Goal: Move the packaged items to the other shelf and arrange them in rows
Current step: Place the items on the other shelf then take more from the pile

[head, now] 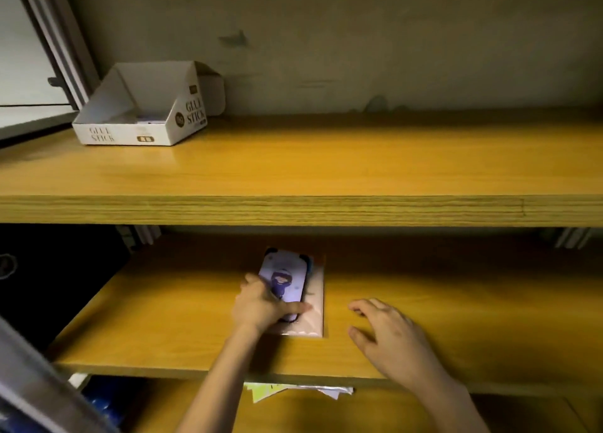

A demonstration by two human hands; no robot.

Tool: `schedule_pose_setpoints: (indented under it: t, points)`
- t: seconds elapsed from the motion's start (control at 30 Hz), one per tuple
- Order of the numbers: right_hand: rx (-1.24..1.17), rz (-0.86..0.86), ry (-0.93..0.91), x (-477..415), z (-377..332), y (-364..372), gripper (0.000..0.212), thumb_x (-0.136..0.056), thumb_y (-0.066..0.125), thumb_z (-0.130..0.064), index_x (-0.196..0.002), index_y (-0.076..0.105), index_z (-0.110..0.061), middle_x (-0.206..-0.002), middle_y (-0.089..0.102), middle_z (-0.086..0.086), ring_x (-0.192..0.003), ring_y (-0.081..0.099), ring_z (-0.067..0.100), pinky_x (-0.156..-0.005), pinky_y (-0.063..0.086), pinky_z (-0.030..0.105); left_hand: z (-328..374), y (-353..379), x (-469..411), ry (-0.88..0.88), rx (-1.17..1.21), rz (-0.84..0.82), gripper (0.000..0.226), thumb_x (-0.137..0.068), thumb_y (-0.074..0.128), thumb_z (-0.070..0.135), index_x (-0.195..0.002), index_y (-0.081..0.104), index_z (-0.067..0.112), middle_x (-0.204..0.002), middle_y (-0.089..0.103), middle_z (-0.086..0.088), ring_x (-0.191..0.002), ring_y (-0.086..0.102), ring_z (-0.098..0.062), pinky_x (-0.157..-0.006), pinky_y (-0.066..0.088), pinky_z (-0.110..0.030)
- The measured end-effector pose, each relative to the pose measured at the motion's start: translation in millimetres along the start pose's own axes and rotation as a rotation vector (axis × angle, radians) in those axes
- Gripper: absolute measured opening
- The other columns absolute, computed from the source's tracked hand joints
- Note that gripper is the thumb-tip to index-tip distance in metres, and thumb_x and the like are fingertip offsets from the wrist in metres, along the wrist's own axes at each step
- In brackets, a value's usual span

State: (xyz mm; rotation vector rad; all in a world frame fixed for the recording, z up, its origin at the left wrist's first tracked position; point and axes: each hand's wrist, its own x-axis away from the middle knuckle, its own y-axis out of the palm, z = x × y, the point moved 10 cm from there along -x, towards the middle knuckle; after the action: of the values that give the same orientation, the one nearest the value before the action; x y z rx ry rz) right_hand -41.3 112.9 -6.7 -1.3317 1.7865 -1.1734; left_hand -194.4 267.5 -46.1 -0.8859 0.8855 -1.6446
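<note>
**Left hand pins the packet on the middle shelf**

Forearms come in low over the front edge of the middle shelf (456,302), and the left hand (261,305) is on the job: fingers and thumb spread flat across the packaged item (293,289), a clear-wrapped card with a purple cartoon figure. It lies flat near the middle of the board, closer to the front edge than the back, long side running front to back. That flat press looks like squaring it up or getting ready to slide it, rather than a lift.

Just beside it, the right hand (388,331) hovers wide open, fingers loosely curled, holding nothing, probably poised to steady the packet's far edge.

Up top, the upper shelf (326,171) carries only an open glue stick box (143,113) at its back left corner.
</note>
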Motion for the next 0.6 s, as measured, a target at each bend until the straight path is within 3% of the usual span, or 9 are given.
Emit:
schedule_pose_setpoints:
  t: [0.1,0.2,0.27,0.3,0.37,0.47,0.6]
  points:
    - [-0.052,0.026,0.054,-8,-6,8,0.049,-0.091,0.045,-0.045,-0.136,0.035,-0.030,-0.137,0.047,-0.009,-0.123,0.048,0.013,-0.102,0.041,0.032,-10,-18,6,-0.003,0.207,0.055,0.078,-0.055,0.079,0.051,-0.102,0.046,-0.001,-0.098,0.058,-0.010,-0.092,0.058,-0.026,-0.066,0.041,-0.027]
    - [-0.137,0.060,0.130,-18,-15,14,0.062,-0.086,0.044,-0.058,-0.135,0.038,-0.020,-0.132,0.052,-0.001,-0.117,0.054,0.019,-0.096,0.046,0.034,-22,-34,12,0.061,0.508,0.083,0.050,-0.069,0.078,0.020,-0.105,0.047,0.000,-0.105,0.062,-0.018,-0.090,0.063,-0.030,-0.066,0.048,-0.032]
    - [-0.161,0.050,0.192,-24,-23,22,0.075,-0.082,0.044,-0.066,-0.133,0.037,-0.012,-0.132,0.052,0.007,-0.119,0.052,0.025,-0.094,0.043,0.035,-36,-45,21,0.069,0.725,0.081,0.032,-0.075,0.071,0.009,-0.094,0.046,0.008,-0.096,0.064,-0.021,-0.062,0.068,-0.021,-0.044,0.051,-0.029]
    - [-0.160,0.032,0.225,-27,-27,27,0.082,-0.079,0.044,-0.069,-0.133,0.036,-0.008,-0.135,0.049,0.011,-0.123,0.048,0.028,-0.095,0.042,0.035,-45,-50,27,0.059,0.802,0.083,0.029,-0.077,0.069,0.007,-0.092,0.044,0.009,-0.091,0.064,-0.019,-0.048,0.064,-0.013,-0.033,0.045,-0.025]
    - [-0.137,0.008,0.291,-32,-36,37,0.099,-0.072,0.043,-0.077,-0.137,0.029,-0.004,-0.143,0.039,0.015,-0.130,0.038,0.030,-0.100,0.038,0.036,-57,-66,40,0.060,0.860,0.118,0.030,-0.080,0.066,0.006,-0.098,0.042,0.004,-0.082,0.063,-0.014,-0.037,0.060,-0.009,-0.027,0.038,-0.019]
    - [-0.035,0.002,0.339,-45,-51,52,0.123,-0.062,0.038,-0.087,-0.145,0.009,-0.001,-0.151,0.022,0.017,-0.135,0.025,0.033,-0.106,0.030,0.039,-71,-87,55,0.076,0.871,0.177,0.032,-0.080,0.065,0.007,-0.101,0.041,0.001,-0.077,0.063,-0.012,-0.034,0.057,-0.008,-0.027,0.035,-0.016]
    - [0.119,-0.043,0.328,-55,-67,73,0.132,-0.060,0.051,-0.082,-0.145,-0.010,-0.001,-0.155,0.003,0.021,-0.141,0.010,0.038,-0.113,0.018,0.043,-89,-95,64,0.069,0.868,0.211,0.032,-0.080,0.065,0.010,-0.102,0.042,0.004,-0.080,0.065,-0.013,-0.036,0.058,-0.009,-0.028,0.037,-0.016]
